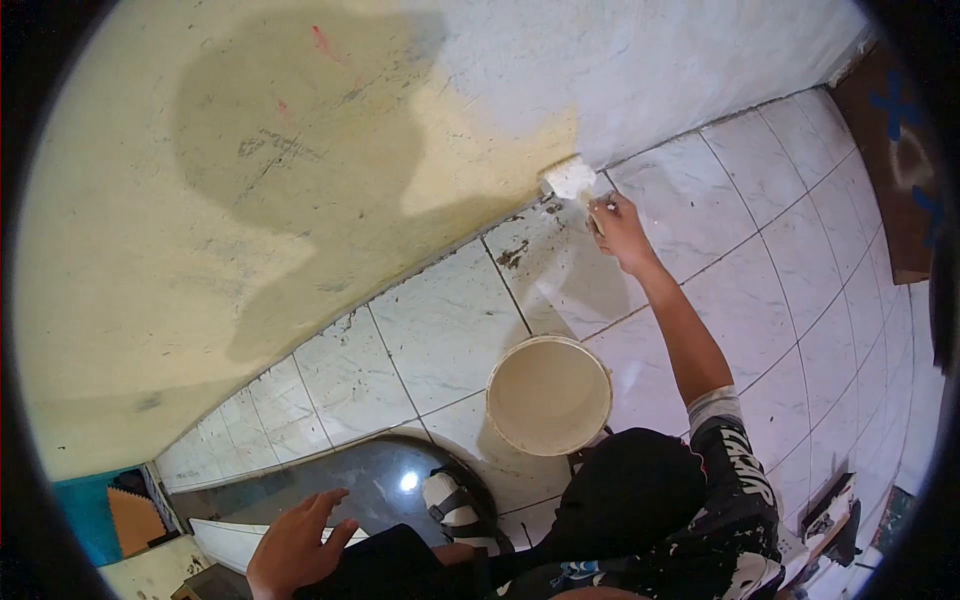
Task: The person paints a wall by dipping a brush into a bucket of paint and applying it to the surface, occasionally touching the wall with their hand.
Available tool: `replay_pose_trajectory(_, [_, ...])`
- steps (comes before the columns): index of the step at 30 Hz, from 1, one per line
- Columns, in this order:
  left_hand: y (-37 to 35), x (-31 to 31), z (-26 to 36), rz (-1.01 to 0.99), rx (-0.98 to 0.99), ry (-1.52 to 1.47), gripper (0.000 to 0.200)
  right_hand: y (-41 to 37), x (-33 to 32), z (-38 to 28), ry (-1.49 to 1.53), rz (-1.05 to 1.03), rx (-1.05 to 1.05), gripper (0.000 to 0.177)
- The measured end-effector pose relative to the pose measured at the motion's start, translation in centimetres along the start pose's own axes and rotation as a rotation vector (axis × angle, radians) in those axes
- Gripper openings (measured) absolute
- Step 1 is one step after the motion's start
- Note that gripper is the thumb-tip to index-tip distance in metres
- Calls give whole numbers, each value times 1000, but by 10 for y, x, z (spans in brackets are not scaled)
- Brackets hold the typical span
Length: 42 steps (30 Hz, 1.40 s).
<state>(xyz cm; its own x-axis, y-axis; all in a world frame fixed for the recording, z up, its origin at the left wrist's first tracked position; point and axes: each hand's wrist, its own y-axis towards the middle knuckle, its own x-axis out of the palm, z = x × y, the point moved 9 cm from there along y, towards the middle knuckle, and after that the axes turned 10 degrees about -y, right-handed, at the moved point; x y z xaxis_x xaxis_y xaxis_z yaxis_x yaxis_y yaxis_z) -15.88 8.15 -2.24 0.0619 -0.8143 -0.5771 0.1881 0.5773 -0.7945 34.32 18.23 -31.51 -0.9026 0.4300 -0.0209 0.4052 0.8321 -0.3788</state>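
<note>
My right hand (618,230) is closed round the handle of a paint brush (570,180). The white-coated bristles meet the foot of the wall (330,180), where it joins the tiled floor. White paint covers the wall's right part; the rest is yellow. A round bucket (549,395) with pale liquid stands on the tiles, below and left of my right forearm. My left hand (303,545) is near the bottom left, fingers apart, holding nothing.
White floor tiles (690,190) run along the wall, with dark dirt near the brush. A dark, shiny, curved surface (330,480) lies at lower left, beside my sandalled foot (450,500). A brown panel with blue marks (890,160) stands at upper right.
</note>
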Motion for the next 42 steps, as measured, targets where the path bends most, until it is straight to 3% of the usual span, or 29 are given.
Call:
replay_pose_trajectory(3, [-1,-1,6,-8,-6,-5,47,-30,-5,-56,41,-47,-137,20])
replay_pose_trajectory(6, [-2,-2,7,3,0,-22,47,-41,-15,-59,54,-41,-135,20])
replay_pose_trajectory(14, [-2,-1,9,-9,-28,-28,46,4,-22,60,-68,104,131,21])
replay_pose_trajectory(32, [-6,1,4,6,-15,-15,47,20,-2,83,-281,230,95,21])
replay_pose_trajectory(35, [-8,-1,7,13,-16,-6,47,-16,32,80,-268,-33,201,20])
replay_pose_trajectory(36, [-8,-2,9,13,-16,-6,47,-21,33,77,-268,-33,201,20])
replay_pose_trajectory(42, [-8,-1,10,17,-13,-27,46,4,3,83,-124,231,151,18])
